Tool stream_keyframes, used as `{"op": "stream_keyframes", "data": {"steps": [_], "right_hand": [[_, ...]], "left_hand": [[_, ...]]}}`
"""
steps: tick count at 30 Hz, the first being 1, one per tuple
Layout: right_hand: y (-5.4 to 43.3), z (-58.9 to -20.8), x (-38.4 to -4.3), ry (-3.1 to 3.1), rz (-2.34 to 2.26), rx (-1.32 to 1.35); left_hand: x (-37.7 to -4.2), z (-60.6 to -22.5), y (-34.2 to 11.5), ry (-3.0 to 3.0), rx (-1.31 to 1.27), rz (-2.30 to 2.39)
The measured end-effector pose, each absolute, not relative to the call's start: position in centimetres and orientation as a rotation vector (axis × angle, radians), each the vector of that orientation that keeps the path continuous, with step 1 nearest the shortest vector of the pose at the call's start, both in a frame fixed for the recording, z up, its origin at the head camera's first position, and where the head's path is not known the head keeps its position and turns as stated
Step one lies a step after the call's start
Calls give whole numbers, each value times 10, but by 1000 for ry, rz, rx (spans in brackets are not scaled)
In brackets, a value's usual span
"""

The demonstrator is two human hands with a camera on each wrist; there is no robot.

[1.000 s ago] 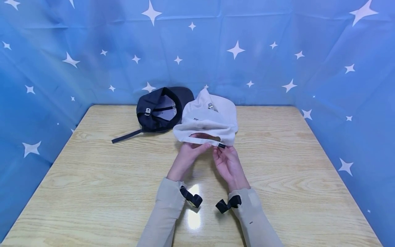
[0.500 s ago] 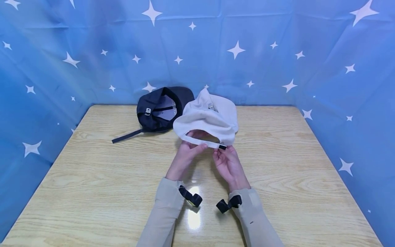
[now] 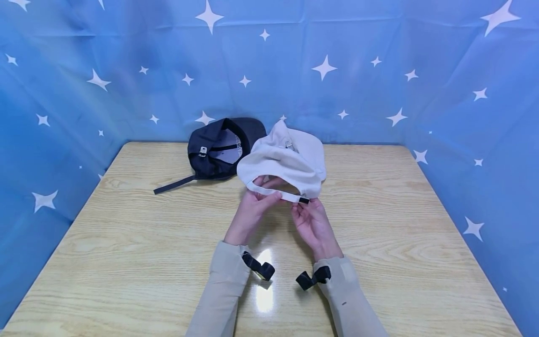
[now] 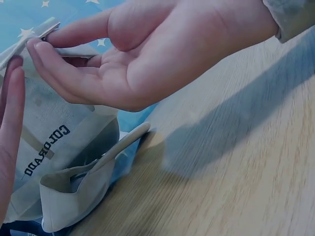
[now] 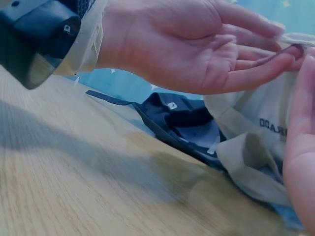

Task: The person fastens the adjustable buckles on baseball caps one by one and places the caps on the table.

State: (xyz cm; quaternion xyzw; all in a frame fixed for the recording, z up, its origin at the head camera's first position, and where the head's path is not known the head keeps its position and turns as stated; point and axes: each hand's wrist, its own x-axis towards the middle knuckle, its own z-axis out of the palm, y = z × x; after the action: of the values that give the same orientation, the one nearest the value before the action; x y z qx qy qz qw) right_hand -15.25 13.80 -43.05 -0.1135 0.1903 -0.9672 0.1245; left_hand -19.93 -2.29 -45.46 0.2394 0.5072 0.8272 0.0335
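Observation:
A white cap (image 3: 278, 164) is held up by both hands, with its back opening toward me. My left hand (image 3: 249, 209) grips the strap at the left of this opening, thumb on the outside. My right hand (image 3: 313, 224) pinches the strap near its black end piece (image 3: 304, 200). In the left wrist view the right hand (image 4: 133, 64) has thumb and fingers together at the strap, while the left hand (image 4: 7, 142) shows at the edge. Behind the held cap is another white cap (image 3: 309, 145) with a metal buckle, partly hidden.
To the left lies a dark navy cap (image 3: 210, 154), inside facing up, its loose strap (image 3: 173, 185) trailing across the wooden table (image 3: 139, 262). A blue curtain with white stars (image 3: 358, 37) hangs behind and along both sides.
The held cap has tilted so its crown stands higher and the back opening shows wider. Lettering seen a second ago is now covered. My left thumb has shifted slightly left along the strap.

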Motion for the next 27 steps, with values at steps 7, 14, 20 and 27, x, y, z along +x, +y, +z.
{"op": "stream_keyframes", "data": {"steps": [7, 14, 20, 27], "right_hand": [[138, -430, -153, 583, -2819, -294], [138, -430, -153, 635, -2808, -270], [138, -430, -151, 636, -2795, -302], [137, -430, -151, 648, -2794, -301]], "left_hand": [[-169, -400, -24, 1628, 548, 2526], [-168, -398, -23, 1608, 495, 2529], [-169, -399, -22, 1614, 497, 2539], [-170, -400, -21, 1653, 499, 2548]]}}
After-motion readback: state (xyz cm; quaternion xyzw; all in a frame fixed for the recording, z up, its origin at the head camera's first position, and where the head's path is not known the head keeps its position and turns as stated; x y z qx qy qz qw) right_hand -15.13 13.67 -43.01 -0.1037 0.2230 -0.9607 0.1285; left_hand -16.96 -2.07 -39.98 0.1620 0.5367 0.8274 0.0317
